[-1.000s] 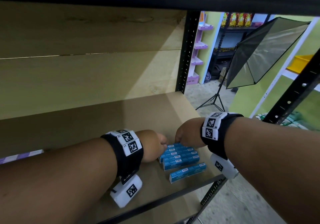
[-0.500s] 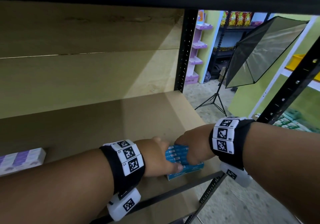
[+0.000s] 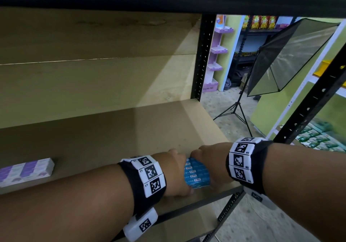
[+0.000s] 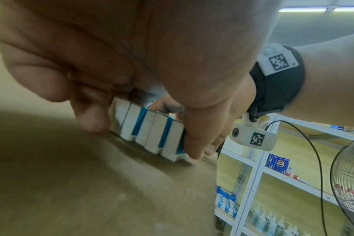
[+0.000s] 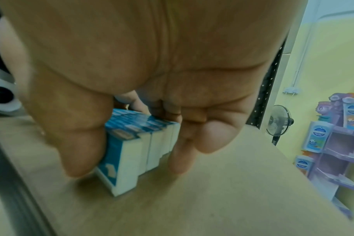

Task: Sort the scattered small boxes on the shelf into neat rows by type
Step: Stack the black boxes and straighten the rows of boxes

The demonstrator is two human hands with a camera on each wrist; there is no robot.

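Several blue-and-white small boxes (image 3: pixel 196 174) stand packed side by side near the front right of the brown shelf board (image 3: pixel 131 138). My left hand (image 3: pixel 175 172) grips the pack from the left, and my right hand (image 3: pixel 210 162) grips it from the right. In the left wrist view the box ends (image 4: pixel 152 132) show between my curled fingers (image 4: pixel 91 118) and thumb. In the right wrist view the same pack (image 5: pixel 127 151) sits between thumb and fingers (image 5: pixel 79 151). A row of purple-and-white boxes (image 3: pixel 26 170) lies at the far left of the shelf.
A black upright post (image 3: pixel 203 58) marks the shelf's back right corner, another (image 3: pixel 309 106) the front right. The metal front rail (image 3: pixel 196 206) runs just below my hands. Beyond stand a softbox on a tripod (image 3: pixel 288 58) and a purple display rack (image 3: pixel 217 54).
The blue boxes, lying loosely spread a second ago, are now squeezed into one tight pack between both hands. The hands closed in on them, and the purple boxes came into view at the left.
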